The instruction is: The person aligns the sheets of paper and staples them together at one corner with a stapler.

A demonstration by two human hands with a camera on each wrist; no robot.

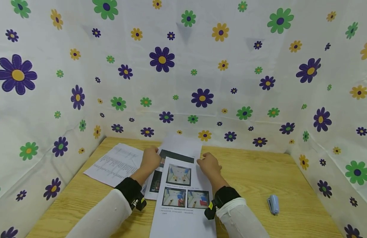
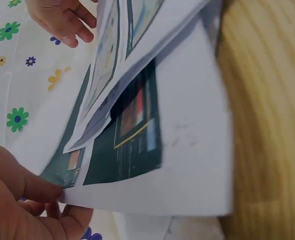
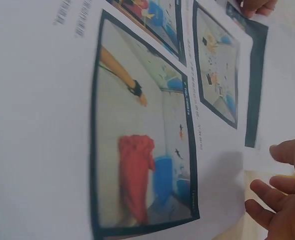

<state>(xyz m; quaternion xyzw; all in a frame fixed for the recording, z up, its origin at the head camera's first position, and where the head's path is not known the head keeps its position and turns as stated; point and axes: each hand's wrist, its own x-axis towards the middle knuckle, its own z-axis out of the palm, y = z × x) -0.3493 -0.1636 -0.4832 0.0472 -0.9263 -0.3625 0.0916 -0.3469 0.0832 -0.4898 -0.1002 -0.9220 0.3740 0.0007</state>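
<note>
White paper sheets [image 1: 181, 198] overlap at the middle of the wooden table [image 1: 246, 185]. The left hand [image 1: 151, 159] pinches a lower sheet [image 2: 192, 135] by its edge; the right hand [image 1: 210, 165] has parted fingers beside the other edge. They should feel light, floppy and easy to crease; both side edges seem best to hold.

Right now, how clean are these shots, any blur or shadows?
Head view: mostly even light, though the far paper looks smeared at its back edge; left wrist view: the table is soft, with shade along one edge of the top sheet; right wrist view: a faint shadow on that sheet near the right hand.
</note>
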